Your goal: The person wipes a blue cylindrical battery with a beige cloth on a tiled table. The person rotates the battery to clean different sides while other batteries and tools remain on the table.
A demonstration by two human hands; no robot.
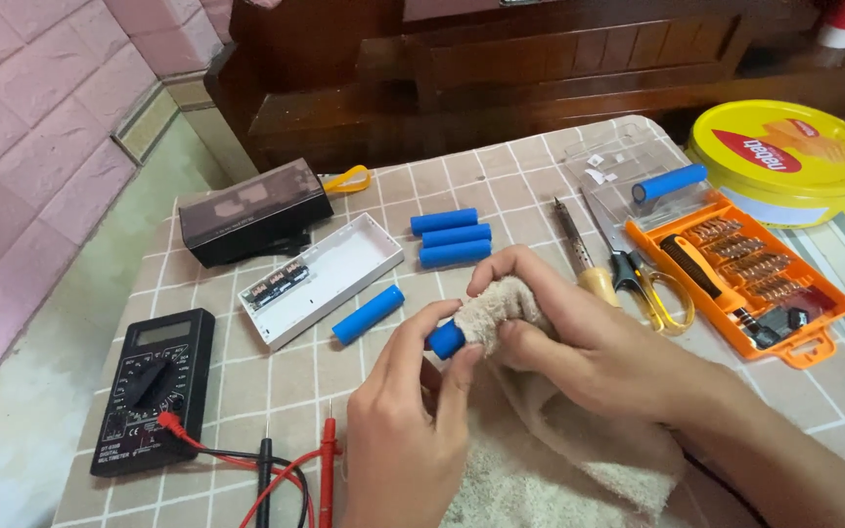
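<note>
Nearest the camera, the left hand [408, 430] pinches the bare end of a blue battery [446, 338] between thumb and fingers. The right hand [564, 337], just beside it, is clenched around a beige towel [550, 460] wrapped over the battery's other end; the towel trails down below both hands toward the camera.

Left of the left hand lie a black multimeter [154, 389] and its red and black probes [295, 469]. Beyond the hands sit a loose blue battery [368, 314], a white open case [323, 278], a black box [252, 211] and three blue batteries side by side [455, 238]. Right of the right hand are a soldering iron [584, 256], scissors [649, 284], an orange screwdriver kit [750, 276] and a yellow round tin [782, 156].
</note>
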